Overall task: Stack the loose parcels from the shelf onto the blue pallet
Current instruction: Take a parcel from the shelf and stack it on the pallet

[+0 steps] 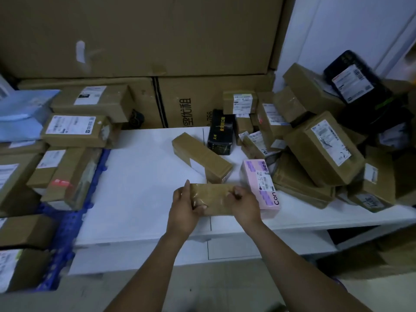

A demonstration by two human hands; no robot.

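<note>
The white shelf (139,188) holds a heap of parcels (324,149) at its right; the blue pallet (67,230) at left bears stacked boxes (74,129). Over the shelf's near edge a small taped parcel (213,199) sits in both grips, left hand (184,210) and right hand (245,203) curled round its ends.

You held a brown taped parcel (211,199) beside a pink box (258,183); the shelf (139,176) was white, the pallet (67,233) blue.
</note>
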